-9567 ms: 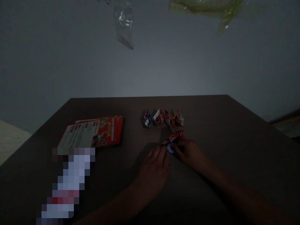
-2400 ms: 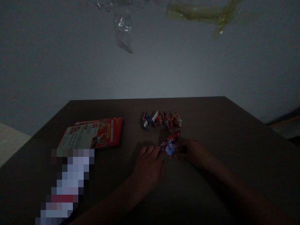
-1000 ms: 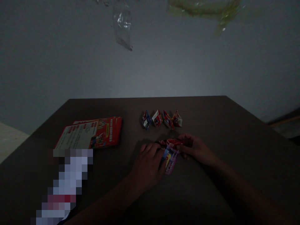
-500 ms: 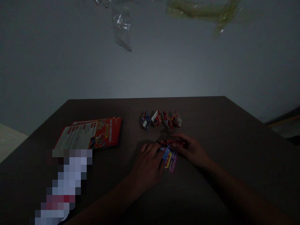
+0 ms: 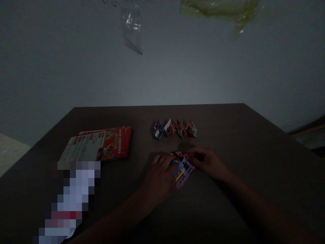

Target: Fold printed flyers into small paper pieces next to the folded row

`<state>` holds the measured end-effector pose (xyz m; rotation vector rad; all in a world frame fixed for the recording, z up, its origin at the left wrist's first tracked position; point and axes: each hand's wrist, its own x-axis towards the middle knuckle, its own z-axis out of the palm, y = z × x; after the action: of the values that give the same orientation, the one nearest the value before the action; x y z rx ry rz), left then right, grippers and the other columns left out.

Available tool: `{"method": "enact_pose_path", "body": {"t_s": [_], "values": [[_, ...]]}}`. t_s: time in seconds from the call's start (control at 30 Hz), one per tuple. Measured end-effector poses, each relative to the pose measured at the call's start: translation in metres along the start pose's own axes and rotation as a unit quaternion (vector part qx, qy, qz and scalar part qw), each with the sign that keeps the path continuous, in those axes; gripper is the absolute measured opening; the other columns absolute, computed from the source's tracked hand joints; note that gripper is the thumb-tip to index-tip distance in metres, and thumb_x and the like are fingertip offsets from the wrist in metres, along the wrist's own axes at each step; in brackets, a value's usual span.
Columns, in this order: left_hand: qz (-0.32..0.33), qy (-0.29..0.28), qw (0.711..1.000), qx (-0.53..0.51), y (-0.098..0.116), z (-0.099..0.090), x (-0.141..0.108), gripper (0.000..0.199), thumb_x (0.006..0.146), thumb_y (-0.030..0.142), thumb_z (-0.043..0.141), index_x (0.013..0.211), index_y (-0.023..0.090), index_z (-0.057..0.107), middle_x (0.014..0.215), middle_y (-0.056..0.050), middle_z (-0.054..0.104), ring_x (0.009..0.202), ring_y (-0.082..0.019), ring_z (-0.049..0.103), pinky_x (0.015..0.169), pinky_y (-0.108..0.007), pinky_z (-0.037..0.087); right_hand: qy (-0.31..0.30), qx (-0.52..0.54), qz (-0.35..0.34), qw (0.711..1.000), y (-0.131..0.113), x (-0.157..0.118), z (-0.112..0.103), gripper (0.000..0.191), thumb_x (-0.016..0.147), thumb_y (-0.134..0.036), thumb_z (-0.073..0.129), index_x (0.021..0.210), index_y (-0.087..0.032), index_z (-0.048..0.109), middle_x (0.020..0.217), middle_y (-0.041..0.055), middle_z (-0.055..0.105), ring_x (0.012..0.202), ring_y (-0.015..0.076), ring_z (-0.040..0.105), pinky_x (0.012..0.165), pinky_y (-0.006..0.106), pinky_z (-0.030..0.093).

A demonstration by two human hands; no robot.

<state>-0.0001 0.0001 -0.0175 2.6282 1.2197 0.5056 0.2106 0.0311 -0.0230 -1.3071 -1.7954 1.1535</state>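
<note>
A colourful printed paper (image 5: 183, 170), pink and blue with a yellow patch, lies partly folded on the dark table. My left hand (image 5: 161, 173) is closed on its left side, fingers bent over it. With thumb and fingers pinched, my right hand (image 5: 209, 162) grips the paper's upper right part, where red shows. Beyond my hands, several small folded paper pieces stand in a row, among them a blue and white one (image 5: 157, 130), a red and white one (image 5: 170, 128) and a pale one at the right end (image 5: 191, 128).
On the left of the table (image 5: 220, 118) lies a stack of red and white printed sheets (image 5: 111, 144). A pixelated pale object (image 5: 76, 196) is nearer to me. The grey wall (image 5: 177, 71) behind carries clear tape and yellowish tape (image 5: 215, 9).
The paper between my hands has turned a little, its lower edge now tilting up to the right. My right fingers have drawn closer together on its upper right part.
</note>
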Motion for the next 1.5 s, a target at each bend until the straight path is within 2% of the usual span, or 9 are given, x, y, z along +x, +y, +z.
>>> {"method": "enact_pose_path", "body": {"t_s": [0.33, 0.47, 0.63, 0.9, 1.07, 1.33, 1.43, 1.5], "values": [[-0.005, 0.007, 1.000, -0.010, -0.001, 0.002, -0.001, 0.034, 0.085, 0.020, 0.049, 0.118, 0.019, 0.053, 0.130, -0.010, 0.050, 0.121, -0.025, 0.043, 0.102, -0.046, 0.030, 0.002, -0.128, -0.015, 0.992, -0.001, -0.001, -0.006, 0.021, 0.082, -0.028, 0.055, 0.099, -0.019, 0.064, 0.086, 0.0035, 0.070, 0.074, 0.0179, 0.064, 0.066, 0.028, 0.049], [-0.006, -0.006, 1.000, -0.003, -0.001, 0.002, -0.001, 0.036, 0.085, 0.019, 0.048, 0.121, 0.020, 0.051, 0.131, -0.009, 0.048, 0.122, -0.024, 0.043, 0.103, -0.045, 0.029, -0.009, -0.165, -0.027, 0.986, -0.001, -0.001, -0.008, 0.022, 0.081, -0.025, 0.055, 0.100, -0.019, 0.064, 0.089, 0.0042, 0.070, 0.075, 0.0181, 0.064, 0.066, 0.027, 0.048], [-0.004, -0.013, 1.000, 0.003, -0.001, 0.003, -0.001, 0.043, 0.081, 0.014, 0.050, 0.124, 0.021, 0.049, 0.134, -0.009, 0.045, 0.124, -0.025, 0.040, 0.105, -0.046, 0.026, -0.026, -0.233, -0.052, 0.971, -0.003, -0.002, -0.010, 0.018, 0.080, -0.022, 0.055, 0.093, -0.019, 0.068, 0.081, 0.0038, 0.068, 0.070, 0.0173, 0.061, 0.064, 0.027, 0.046], [-0.005, -0.007, 1.000, 0.011, -0.002, 0.005, -0.002, 0.046, 0.080, 0.014, 0.053, 0.125, 0.023, 0.048, 0.137, -0.009, 0.044, 0.126, -0.026, 0.038, 0.104, -0.048, 0.026, -0.035, -0.314, -0.129, 0.940, -0.013, -0.006, -0.007, 0.021, 0.082, -0.020, 0.053, 0.097, -0.020, 0.067, 0.093, 0.0080, 0.061, 0.088, 0.0210, 0.057, 0.079, 0.033, 0.045], [-0.009, -0.022, 1.000, 0.021, -0.002, 0.003, -0.001, 0.044, 0.081, 0.017, 0.053, 0.124, 0.022, 0.049, 0.138, -0.010, 0.043, 0.127, -0.027, 0.036, 0.103, -0.048, 0.027, -0.055, -0.327, -0.145, 0.932, -0.016, -0.008, -0.002, 0.030, 0.083, -0.019, 0.051, 0.111, -0.020, 0.063, 0.099, 0.0090, 0.059, 0.092, 0.0217, 0.056, 0.083, 0.034, 0.045], [-0.004, -0.026, 0.999, 0.024, -0.001, -0.001, -0.001, 0.038, 0.085, 0.020, 0.050, 0.123, 0.025, 0.050, 0.138, -0.009, 0.042, 0.127, -0.026, 0.037, 0.102, -0.048, 0.028, -0.077, -0.292, -0.135, 0.944, -0.017, -0.009, -0.002, 0.038, 0.084, -0.018, 0.051, 0.121, -0.022, 0.057, 0.107, 0.0090, 0.058, 0.094, 0.0201, 0.058, 0.085, 0.031, 0.047], [-0.007, -0.023, 1.000, 0.015, 0.000, -0.001, -0.002, 0.037, 0.088, 0.030, 0.048, 0.125, 0.025, 0.049, 0.139, -0.009, 0.042, 0.126, -0.026, 0.037, 0.101, -0.048, 0.029, -0.092, -0.284, -0.132, 0.945, -0.020, -0.010, -0.003, 0.039, 0.084, -0.019, 0.052, 0.122, -0.023, 0.057, 0.110, 0.0085, 0.057, 0.093, 0.0195, 0.059, 0.084, 0.030, 0.047], [-0.007, -0.028, 1.000, 0.003, 0.000, 0.000, -0.002, 0.044, 0.086, 0.041, 0.051, 0.127, 0.025, 0.047, 0.140, -0.009, 0.040, 0.127, -0.027, 0.036, 0.102, -0.049, 0.028, -0.101, -0.273, -0.131, 0.948, -0.021, -0.011, -0.004, 0.038, 0.083, -0.019, 0.053, 0.121, -0.023, 0.058, 0.112, 0.0083, 0.057, 0.093, 0.0190, 0.059, 0.082, 0.029, 0.047]]}}
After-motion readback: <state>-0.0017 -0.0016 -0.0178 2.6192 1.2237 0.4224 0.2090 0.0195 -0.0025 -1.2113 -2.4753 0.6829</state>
